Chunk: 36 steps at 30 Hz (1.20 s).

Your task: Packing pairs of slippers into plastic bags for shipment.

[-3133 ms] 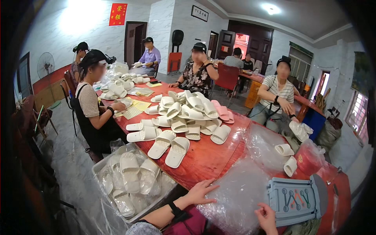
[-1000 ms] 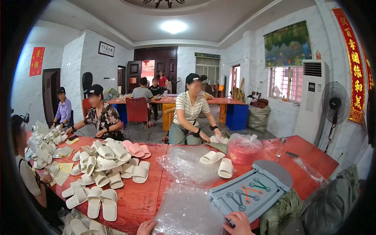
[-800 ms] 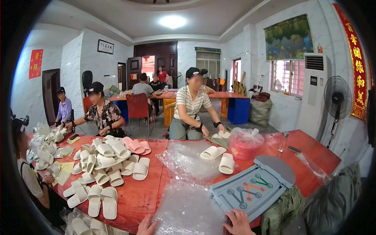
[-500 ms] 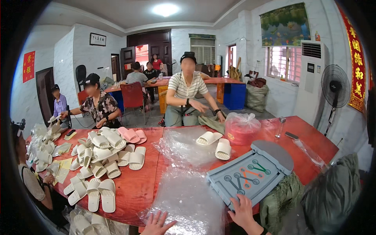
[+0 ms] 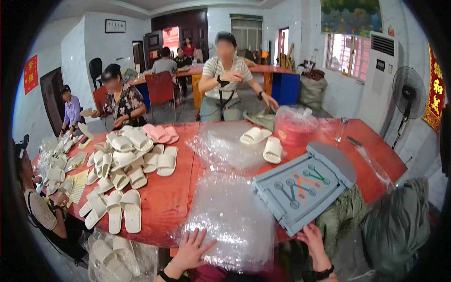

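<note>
Left hand [image 5: 191, 248]: fingers spread flat on the clear plastic bags [image 5: 231, 221], gripping nothing | right hand [image 5: 314, 238]: closed on near edge of grey tool tray [image 5: 305, 183], which slopes up beyond it | white slippers [image 5: 123, 162]: well left of both hands on red table [image 5: 169, 197]

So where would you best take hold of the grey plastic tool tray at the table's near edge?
Probably by its near short end, coming from the person's own side. The grey plastic tool tray is flat and lies tilted, overhanging the red table there, so fingers can wrap under its rim. The right hand already touches that end, beside the clear plastic bags.
</note>
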Available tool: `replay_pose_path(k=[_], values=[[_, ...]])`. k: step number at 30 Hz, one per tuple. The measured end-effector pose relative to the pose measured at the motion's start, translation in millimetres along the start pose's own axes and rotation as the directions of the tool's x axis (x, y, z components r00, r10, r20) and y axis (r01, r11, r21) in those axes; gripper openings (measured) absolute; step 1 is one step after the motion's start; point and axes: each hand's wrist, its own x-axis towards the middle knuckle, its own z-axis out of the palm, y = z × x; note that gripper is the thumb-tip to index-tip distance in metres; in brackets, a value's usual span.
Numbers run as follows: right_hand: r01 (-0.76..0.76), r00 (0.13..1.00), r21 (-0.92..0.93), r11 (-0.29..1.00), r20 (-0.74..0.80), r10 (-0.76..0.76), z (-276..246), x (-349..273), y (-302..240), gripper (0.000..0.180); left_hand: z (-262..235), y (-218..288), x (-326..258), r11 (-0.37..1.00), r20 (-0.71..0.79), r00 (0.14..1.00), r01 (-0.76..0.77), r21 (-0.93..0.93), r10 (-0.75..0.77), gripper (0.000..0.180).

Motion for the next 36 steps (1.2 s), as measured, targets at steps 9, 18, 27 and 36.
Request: replay_pose_path(k=[9,18,27,36], values=[[-0.168,0.985,-0.114,0.979,0.028,0.172,-1,34,-26,0.047,-10,2,8,0.998,-0.036,0.999,0.012,-0.055,-0.014,0.088],[-0.191,0.981,-0.037,0.981,0.014,0.192,1,37,-20,0.036,-4,1,4,1.000,-0.079,0.997,0.016,-0.009,-0.017,0.081],[-0.135,0.991,0.065,0.989,0.013,0.135,1,46,-25,0.029,-1,-4,24,0.999,-0.083,0.996,-0.047,-0.011,0.046,0.083],[-0.026,0.985,-0.394,0.919,0.145,0.090,6,48,-27,0.062,11,-30,31,0.994,-0.040,0.997,-0.064,-0.084,0.060,0.070]])
